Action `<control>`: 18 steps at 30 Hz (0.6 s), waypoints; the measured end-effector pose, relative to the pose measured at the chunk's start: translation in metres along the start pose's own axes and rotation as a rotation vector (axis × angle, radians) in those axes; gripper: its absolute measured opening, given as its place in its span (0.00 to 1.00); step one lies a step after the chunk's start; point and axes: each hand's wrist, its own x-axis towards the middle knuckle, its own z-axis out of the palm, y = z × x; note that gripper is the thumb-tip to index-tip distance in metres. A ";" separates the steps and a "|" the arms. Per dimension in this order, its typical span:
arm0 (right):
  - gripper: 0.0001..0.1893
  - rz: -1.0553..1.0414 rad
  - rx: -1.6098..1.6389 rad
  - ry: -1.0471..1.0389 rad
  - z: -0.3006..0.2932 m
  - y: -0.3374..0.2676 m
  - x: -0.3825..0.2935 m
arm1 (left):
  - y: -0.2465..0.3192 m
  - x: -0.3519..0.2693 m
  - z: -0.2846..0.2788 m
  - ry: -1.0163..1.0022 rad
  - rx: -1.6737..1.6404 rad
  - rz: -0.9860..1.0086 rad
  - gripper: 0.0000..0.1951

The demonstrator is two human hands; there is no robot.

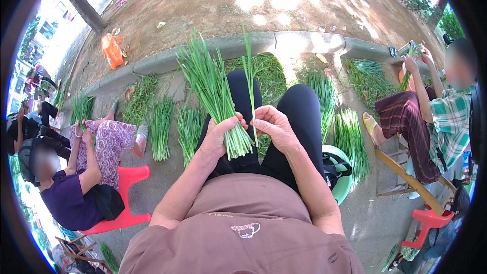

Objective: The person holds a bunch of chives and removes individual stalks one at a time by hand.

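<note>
A thick bunch of garlic chives [213,83] is gripped in my left hand [218,135], its pale cut ends towards me and the green leaf tips fanning out ahead. Between the thumb and fingers of my right hand [274,127] is a thin chive stalk [249,72], upright and apart from the bunch, just right of it. Both hands are over my lap, above my dark trousers. On the ground to the left of my legs lie a chive pile [160,129] and a second chive pile [190,131]; another chive pile [321,95] is on the right.
Green trimmings [271,74] cover the ground before my knees, against a concrete kerb [243,43]. A light green bucket [340,190] holding a black item stands by my right thigh. Seated people handle chives on both sides, one on a red stool [131,198]. An orange bag [112,51] lies beyond.
</note>
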 end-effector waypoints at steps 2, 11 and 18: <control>0.12 -0.001 -0.004 -0.014 0.000 0.001 0.000 | -0.001 0.001 -0.002 -0.006 0.005 -0.004 0.26; 0.13 0.016 -0.010 -0.032 0.006 -0.002 -0.002 | -0.001 0.000 -0.002 -0.021 0.010 -0.015 0.25; 0.11 0.059 -0.061 -0.081 0.007 -0.001 -0.004 | 0.000 -0.001 0.006 0.001 0.008 0.008 0.13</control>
